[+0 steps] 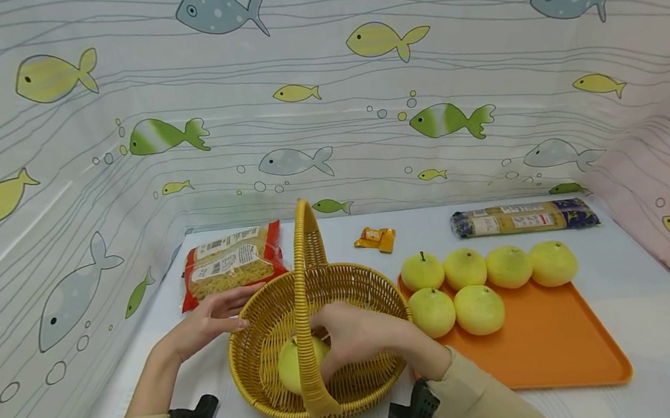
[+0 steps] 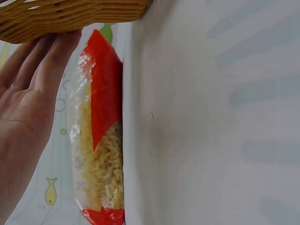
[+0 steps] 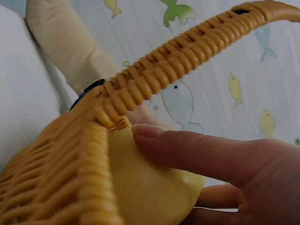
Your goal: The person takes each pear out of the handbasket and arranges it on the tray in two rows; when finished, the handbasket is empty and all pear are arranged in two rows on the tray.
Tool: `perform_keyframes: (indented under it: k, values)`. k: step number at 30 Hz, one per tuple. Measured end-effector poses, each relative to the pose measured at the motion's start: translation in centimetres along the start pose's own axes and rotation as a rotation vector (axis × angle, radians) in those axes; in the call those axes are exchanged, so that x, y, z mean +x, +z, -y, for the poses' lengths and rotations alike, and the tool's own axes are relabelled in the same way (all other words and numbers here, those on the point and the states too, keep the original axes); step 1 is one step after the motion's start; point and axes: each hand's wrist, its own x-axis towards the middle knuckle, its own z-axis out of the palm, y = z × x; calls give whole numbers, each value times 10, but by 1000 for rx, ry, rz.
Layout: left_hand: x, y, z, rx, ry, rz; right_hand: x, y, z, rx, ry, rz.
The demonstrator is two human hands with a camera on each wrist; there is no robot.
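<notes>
A round yellow-green pear (image 1: 290,367) is inside the wicker basket (image 1: 243,375), left of its tall handle, which partly covers the fruit. My right hand (image 1: 357,333) reaches over the right rim and grips it, thumb on the near side. Up close in the right wrist view, the thumb lies across the pear (image 3: 150,187), beside the basket's rim; the fingers curl behind it, mostly hidden. My left hand (image 1: 214,320) is at the basket's left side. Its extended fingers (image 2: 49,61) touch the outside of the wicker in the left wrist view.
Several pears (image 1: 480,309) sit along the left and back of an orange tray (image 1: 557,342) on the right. Behind the basket lie a red-edged pasta bag (image 1: 233,260), small orange wrapped packets (image 1: 375,239) and a long noodle pack (image 1: 523,218). Fish-patterned cloth (image 1: 339,133) encloses the table.
</notes>
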Motion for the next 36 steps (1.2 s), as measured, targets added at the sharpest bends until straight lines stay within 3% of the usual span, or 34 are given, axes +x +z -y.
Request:
perform_keyframes:
  k: [6, 20, 36]
  values:
    - [0, -1, 1, 2, 6, 6, -5, -11, -1, 23, -17, -17]
    - [1, 0, 2, 6, 3, -5, -23, -38, 0, 78, 77, -102]
    - [0, -2, 3, -3, 26, 10, -46, -66, -4, 135, 34, -168]
